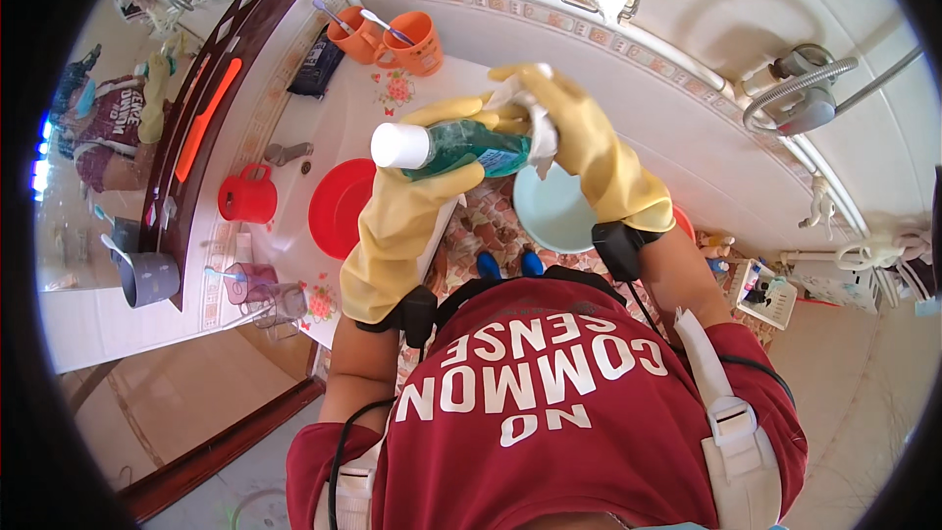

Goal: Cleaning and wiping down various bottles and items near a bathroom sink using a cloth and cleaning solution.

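Note:
Both my hands wear yellow rubber gloves. My left hand (427, 191) is closed around a bottle (466, 145) of clear plastic with green liquid and a white cap. The bottle lies tilted on its side, cap toward the left. My right hand (574, 118) grips a crumpled white cloth (541, 137) against the bottle's base end. Part of the cloth is hidden by the glove's fingers. The bottle is held in the air by the edge of the white washbasin counter (343, 128).
On the counter stand a red basin (341, 211), a red mug (247, 194), orange cups (417, 44) with toothbrushes and a dark packet (316, 64). A dark shelf holds an orange comb (208, 120). Below is a pale blue basin (554, 206). A shower tap (805, 103) is on the right wall.

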`<state>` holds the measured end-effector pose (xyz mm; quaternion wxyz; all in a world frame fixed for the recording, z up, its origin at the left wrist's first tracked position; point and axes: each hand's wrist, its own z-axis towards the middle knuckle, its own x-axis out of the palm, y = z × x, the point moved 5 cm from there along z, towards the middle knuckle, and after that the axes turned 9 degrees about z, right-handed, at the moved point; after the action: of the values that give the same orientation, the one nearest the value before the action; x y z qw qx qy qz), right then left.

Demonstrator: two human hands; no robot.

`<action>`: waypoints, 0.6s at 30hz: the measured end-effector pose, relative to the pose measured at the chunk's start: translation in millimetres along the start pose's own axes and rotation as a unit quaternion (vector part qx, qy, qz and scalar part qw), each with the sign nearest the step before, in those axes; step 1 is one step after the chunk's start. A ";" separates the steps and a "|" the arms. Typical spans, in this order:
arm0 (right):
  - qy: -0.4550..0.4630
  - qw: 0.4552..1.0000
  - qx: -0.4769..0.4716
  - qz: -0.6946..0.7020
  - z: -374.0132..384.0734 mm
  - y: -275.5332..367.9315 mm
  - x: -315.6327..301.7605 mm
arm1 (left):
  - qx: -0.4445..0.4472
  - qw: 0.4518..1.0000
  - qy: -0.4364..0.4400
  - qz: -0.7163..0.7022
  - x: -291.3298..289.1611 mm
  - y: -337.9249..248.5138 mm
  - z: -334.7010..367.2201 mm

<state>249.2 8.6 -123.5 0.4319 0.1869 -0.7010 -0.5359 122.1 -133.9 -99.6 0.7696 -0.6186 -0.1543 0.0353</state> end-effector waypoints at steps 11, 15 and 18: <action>0.091 0.987 0.126 0.035 -33.2 4.0 31.6 | -0.002 0.995 0.081 0.061 2.1 -9.2 2.2; 0.024 0.990 0.067 0.122 -25.4 -16.7 28.2 | 0.013 0.998 -0.051 0.047 13.4 -6.5 8.6; -0.095 0.991 -0.066 0.060 -24.4 -19.5 25.4 | 0.086 0.985 -0.144 0.047 17.0 5.5 7.5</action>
<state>250.8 -31.2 -129.7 0.4058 0.0635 -0.7119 -0.5696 136.9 -121.5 -100.2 0.7874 -0.5448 -0.2307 0.1732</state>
